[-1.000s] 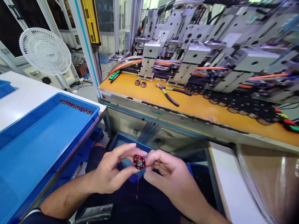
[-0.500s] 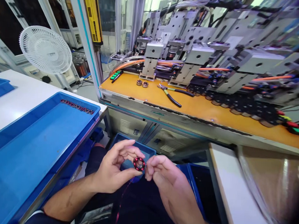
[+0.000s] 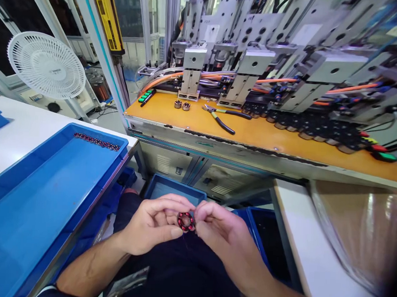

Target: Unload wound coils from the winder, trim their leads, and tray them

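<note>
Red-wound ring (image 3: 180, 222) sits above the lap (image 3: 198, 272), clamped between the thumb and fingers of the left hand (image 3: 151, 225) — the right hand (image 3: 223, 233), looser half a second ago, now bunches its fingertips at the rim, grip unclear.

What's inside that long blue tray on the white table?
Small dark-and-red parts lie in a row along the far end of the blue tray. The tray's near wall covers what sits right behind it; the picture's edge cuts off more.
</note>
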Available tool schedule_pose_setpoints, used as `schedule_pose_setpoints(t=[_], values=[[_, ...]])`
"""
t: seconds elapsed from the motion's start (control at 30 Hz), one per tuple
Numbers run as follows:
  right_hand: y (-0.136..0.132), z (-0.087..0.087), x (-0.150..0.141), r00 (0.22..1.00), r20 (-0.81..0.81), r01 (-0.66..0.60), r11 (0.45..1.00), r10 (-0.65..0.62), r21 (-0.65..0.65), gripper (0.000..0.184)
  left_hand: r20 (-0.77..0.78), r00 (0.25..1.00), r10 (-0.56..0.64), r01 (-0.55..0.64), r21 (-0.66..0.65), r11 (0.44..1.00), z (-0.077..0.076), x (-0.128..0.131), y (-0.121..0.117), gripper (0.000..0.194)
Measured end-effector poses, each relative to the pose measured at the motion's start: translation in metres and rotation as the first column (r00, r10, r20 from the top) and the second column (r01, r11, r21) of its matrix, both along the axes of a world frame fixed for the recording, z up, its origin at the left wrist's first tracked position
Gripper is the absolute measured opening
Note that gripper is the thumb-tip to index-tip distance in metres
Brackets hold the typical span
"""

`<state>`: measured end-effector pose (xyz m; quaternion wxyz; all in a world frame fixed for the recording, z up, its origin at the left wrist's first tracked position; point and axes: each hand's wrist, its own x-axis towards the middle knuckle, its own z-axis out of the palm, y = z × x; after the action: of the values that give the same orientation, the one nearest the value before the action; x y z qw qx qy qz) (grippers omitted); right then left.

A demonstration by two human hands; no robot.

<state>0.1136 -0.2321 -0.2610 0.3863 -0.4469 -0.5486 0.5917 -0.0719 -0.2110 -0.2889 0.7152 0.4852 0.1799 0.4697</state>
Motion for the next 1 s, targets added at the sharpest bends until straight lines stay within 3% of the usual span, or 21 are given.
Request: schedule_pose_setpoints(t=[0.1, 0.2, 0.37, 0.6, 0.7, 0.8, 0.9, 1.0], values=[[0.003, 0.007, -0.002, 0.997, 0.076, 0.0, 1.0, 0.001, -0.017, 0.033, -0.046, 0.998, 0.035, -0.035, -0.006, 0.999, -0.005, 0.003, 0.0, 0.04], [0.005, 0.003, 0.002, 0.996, 0.088, -0.022, 1.0, 0.024, -0.021, 0.035, -0.096, 0.994, 0.055, -0.063, -0.086, 0.994, -0.009, 0.003, 0.0, 0.033], [0.01, 0.002, 0.022, 0.985, 0.098, -0.128, 0.985, 0.14, -0.118, 0.035, 0.012, 0.999, -0.04, 0.042, -0.222, 0.974, -0.006, 0.0, -0.001, 0.033], [0.013, 0.01, 0.022, 0.978, 0.091, -0.176, 0.977, 0.187, -0.12, 0.034, -0.026, 0.993, -0.117, 0.105, -0.274, 0.956, -0.001, 0.001, -0.005, 0.032], [0.015, 0.007, 0.028, 0.964, 0.183, -0.186, 0.98, 0.195, -0.064, 0.035, -0.07, 0.987, -0.145, 0.118, -0.3, 0.947, 0.0, 0.0, -0.004, 0.033], [0.02, 0.013, 0.035, 0.939, 0.291, -0.215, 0.974, 0.186, 0.072, 0.03, -0.084, 0.976, -0.199, 0.158, -0.349, 0.924, 0.001, -0.001, -0.004, 0.035], [0.026, 0.026, 0.032, 0.924, 0.318, -0.296, 0.924, 0.213, 0.241, 0.016, -0.056, 0.961, -0.271, 0.227, -0.401, 0.887, 0.002, -0.001, -0.005, 0.037], [0.032, 0.034, 0.02, 0.899, 0.323, -0.4, 0.858, 0.297, 0.322, 0.012, -0.034, 0.95, -0.309, 0.267, -0.419, 0.868, 0.003, 0.001, -0.008, 0.033]])
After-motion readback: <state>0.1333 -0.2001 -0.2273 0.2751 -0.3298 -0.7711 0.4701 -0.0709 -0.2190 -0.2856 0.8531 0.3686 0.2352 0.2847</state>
